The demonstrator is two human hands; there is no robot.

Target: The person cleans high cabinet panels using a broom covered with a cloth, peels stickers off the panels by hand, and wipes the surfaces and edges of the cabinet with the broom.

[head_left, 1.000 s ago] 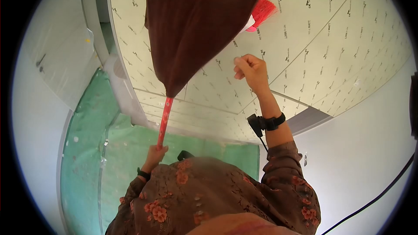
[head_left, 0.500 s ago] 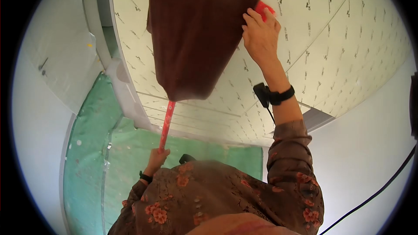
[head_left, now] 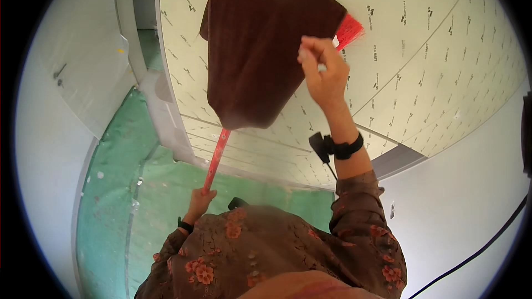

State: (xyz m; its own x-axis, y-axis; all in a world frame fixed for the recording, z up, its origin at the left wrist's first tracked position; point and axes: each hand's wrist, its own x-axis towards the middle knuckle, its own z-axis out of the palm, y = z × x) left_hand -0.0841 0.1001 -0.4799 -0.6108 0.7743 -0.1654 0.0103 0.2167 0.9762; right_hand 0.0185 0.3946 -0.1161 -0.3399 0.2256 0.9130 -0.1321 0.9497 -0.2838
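Observation:
A broom with a red handle and red bristles is raised in front of me, its head mostly wrapped in a dark brown cloth. My left hand, low on the left, is closed round the lower end of the handle. The bristles stick out past the cloth's right edge. Just below them, my right hand overlaps that edge, with thumb and fingers curled together in a pinch. Whether a bit of cloth is between the fingertips, I cannot tell.
Behind the broom are large cream panels with printed film. Green sheeting covers the floor. A white door stands at left, a white wall at right, where a black cable runs.
My right hand has come off the bristles, moved left and down, and its fingers have curled in. More red bristles show now. My left hand keeps its hold on the broom handle.

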